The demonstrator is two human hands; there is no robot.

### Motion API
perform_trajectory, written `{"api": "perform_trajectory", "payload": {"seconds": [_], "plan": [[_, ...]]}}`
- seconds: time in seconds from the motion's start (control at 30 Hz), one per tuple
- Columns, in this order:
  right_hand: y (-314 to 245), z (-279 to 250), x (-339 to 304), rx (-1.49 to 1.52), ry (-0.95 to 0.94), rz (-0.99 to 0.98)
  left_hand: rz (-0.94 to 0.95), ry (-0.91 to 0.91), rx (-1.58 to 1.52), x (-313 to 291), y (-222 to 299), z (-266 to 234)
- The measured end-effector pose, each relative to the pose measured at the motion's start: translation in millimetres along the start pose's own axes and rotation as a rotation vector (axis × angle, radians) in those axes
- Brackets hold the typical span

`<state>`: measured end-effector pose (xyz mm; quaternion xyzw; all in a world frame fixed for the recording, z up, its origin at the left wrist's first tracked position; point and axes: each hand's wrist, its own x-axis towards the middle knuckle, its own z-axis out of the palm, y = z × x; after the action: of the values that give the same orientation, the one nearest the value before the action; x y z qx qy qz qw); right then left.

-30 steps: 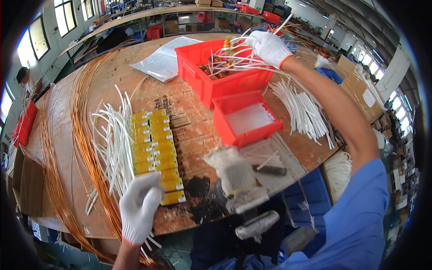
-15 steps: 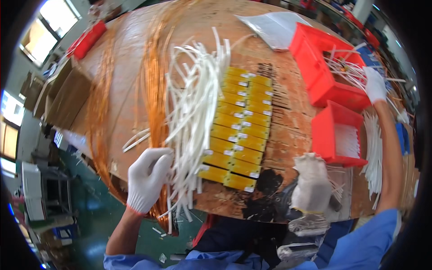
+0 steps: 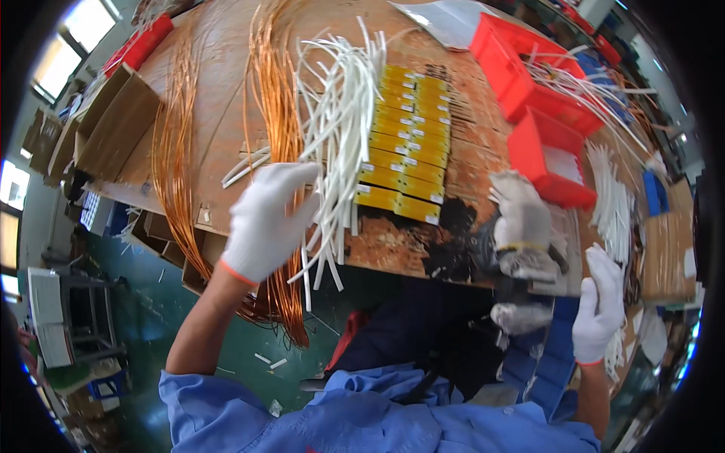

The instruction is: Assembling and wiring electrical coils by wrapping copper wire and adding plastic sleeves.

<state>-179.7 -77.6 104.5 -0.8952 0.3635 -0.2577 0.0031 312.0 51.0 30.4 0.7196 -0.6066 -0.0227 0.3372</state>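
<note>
My left hand (image 3: 269, 220), in a white knitted glove, is over the near end of the copper-coloured wires (image 3: 276, 98). Its thumb and fingers are apart, with the tips at the edge of a bundle of white sleeving tubes (image 3: 343, 113); I see nothing gripped. My gloved right hand (image 3: 599, 309) is off the table's right front edge, its fingers stretched upward and nothing visible in it. Beside the tubes lie two columns of yellow rectangular pieces (image 3: 408, 143) with small white labels. More white tubes (image 3: 612, 192) lie beyond the right hand.
On the right stand a large red bin (image 3: 513, 75) with white wires and a smaller red bin (image 3: 540, 151). A soiled whitish glove-like cover (image 3: 521, 215) sits on a dark fixture at the front edge. Cardboard boxes (image 3: 117, 128) stand at left, and another carton (image 3: 668, 257) at right.
My right hand has come back from the large red bin toward my body. The left hand has risen slightly in view, its thumb and fingers wider apart. The whole view has shifted.
</note>
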Motion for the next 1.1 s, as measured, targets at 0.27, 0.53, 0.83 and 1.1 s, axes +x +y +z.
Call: {"api": "perform_trajectory", "payload": {"seconds": [0.27,0.53,0.83,1.1], "plan": [[-96.0,9.5,-77.6,0.358,0.039,-0.04,0.417,-0.237,0.576,45.0,11.1,110.3],[-133.1,119.2,-155.7,1.426,-0.172,0.945,0.052,-0.367,0.452,64.9,69.6,63.1],[-126.1,90.2,-143.5,1.369,0.623,0.929,-0.379,-0.579,-1.47,49.0,172.3,64.4],[-156.2,157.8,-140.1,1.954,0.424,0.863,-0.016,-0.498,-0.866,15.7,267.4,92.1]]}}
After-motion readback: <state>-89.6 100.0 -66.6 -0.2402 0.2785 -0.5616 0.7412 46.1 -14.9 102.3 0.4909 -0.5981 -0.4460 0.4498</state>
